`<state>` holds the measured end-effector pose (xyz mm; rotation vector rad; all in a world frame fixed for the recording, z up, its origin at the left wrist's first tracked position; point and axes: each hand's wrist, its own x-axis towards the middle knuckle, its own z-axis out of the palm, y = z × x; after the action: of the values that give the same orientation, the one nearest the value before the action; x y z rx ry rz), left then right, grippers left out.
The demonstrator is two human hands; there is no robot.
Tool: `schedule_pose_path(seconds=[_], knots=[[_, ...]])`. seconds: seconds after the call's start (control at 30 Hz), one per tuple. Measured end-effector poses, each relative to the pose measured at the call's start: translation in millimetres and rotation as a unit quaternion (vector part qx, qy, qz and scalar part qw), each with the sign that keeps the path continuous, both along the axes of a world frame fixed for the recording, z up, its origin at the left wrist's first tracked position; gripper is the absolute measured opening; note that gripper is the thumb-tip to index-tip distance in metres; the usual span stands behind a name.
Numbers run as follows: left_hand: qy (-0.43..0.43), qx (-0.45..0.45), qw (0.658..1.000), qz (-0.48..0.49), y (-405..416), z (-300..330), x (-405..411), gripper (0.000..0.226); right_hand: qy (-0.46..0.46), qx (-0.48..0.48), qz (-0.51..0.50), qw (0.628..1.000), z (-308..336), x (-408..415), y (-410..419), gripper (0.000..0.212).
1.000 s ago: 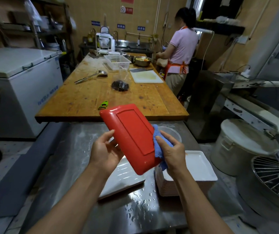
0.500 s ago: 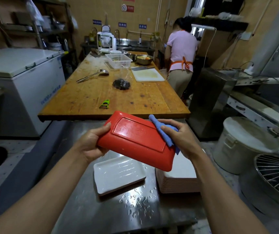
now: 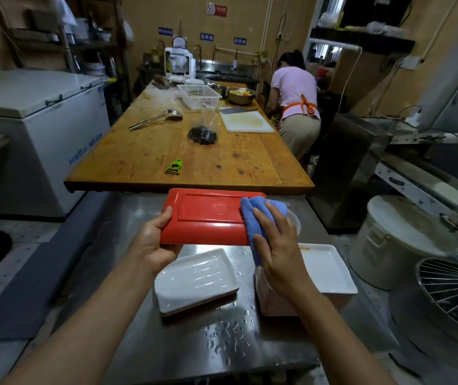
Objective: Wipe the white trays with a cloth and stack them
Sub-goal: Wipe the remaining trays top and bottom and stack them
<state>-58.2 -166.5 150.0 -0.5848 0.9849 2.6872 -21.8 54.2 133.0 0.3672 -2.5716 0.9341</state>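
Above the steel desk (image 3: 144, 343), a tray (image 3: 208, 218) is held bottom-up, its red underside turned toward the camera and its long side running left to right. Its left end is gripped by the left hand (image 3: 154, 245), the thumb laid over the red face and the fingers curled beneath the edge. Against its right end a blue cloth (image 3: 253, 218) is pressed by the right hand (image 3: 276, 245), whose fingers (image 3: 264, 219) are stretched out, slightly spread and laid flat on the cloth; part of the cloth is draped down over the tray's near edge. Below the raised tray, a single white tray (image 3: 194, 279) is seen lying face-up and wet on the desk, set at an angle. Just to its right, a stack of trays (image 3: 327, 270) is partly covered by the right wrist, its top one white side up, with reddish rims showing down the stack's side. Water drops (image 3: 228, 337) are scattered over the steel in front of both. Beyond the desk, a long wooden desk (image 3: 144, 154) is seen carrying a green peeler (image 3: 174, 166), a ladle (image 3: 155, 119), a dark bag of something (image 3: 202, 134), a white cutting board (image 3: 246, 122), a basket (image 3: 198, 95) and a metal bowl (image 3: 241, 95). At its far right corner a person in a pink top (image 3: 296, 90) is bent away from the camera. A white chest freezer (image 3: 36, 129) is placed to the left, a lidded bucket (image 3: 400, 240) to the right.
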Motion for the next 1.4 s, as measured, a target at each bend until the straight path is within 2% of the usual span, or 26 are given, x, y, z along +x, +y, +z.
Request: schedule_pose_path(seconds=[0.1,0.2,0.5,0.63,0.8,0.87,0.97,1.1,1.17,1.27,1.4], knots=[[0.025,-0.01,1.0,0.0,8,2,3,0.012,0.063,0.101,-0.036,0.992,3,0,-8,0.046],[0.055,-0.006,0.998,0.001,17,7,7,0.016,0.059,0.17,-0.041,0.983,6,3,-27,0.051],[0.158,-0.008,0.987,-0.011,26,7,15,0.029,0.041,0.185,-0.003,0.982,27,-4,-90,0.051],[0.176,-0.028,0.984,-0.021,23,5,18,0.03,-0.009,0.18,0.004,0.984,36,-23,-91,0.05],[0.175,-0.029,0.984,-0.004,15,0,20,0.026,-0.032,0.192,-0.071,0.978,36,-40,-60,0.049],[0.163,-0.022,0.986,-0.006,15,-3,20,0.031,-0.058,0.173,-0.107,0.977,32,-41,-46,0.048],[0.139,-0.006,0.99,-0.011,16,-10,22,0.023,-0.077,0.114,-0.143,0.98,26,-41,-29,0.048],[0.112,0.01,0.993,-0.015,21,-14,23,0.023,-0.1,0.031,-0.149,0.983,16,-37,-9,0.042],[0.107,0.015,0.994,-0.02,24,-13,22,0.029,-0.095,-0.055,-0.176,0.978,12,-33,1,0.04],[0.092,0.026,0.995,-0.019,30,-12,19,0.019,-0.086,-0.187,-0.2,0.958,9,-27,14,0.03],[0.059,0.046,0.997,-0.014,40,-15,14,0.014,-0.069,-0.275,-0.205,0.937,4,-19,30,0.031]])
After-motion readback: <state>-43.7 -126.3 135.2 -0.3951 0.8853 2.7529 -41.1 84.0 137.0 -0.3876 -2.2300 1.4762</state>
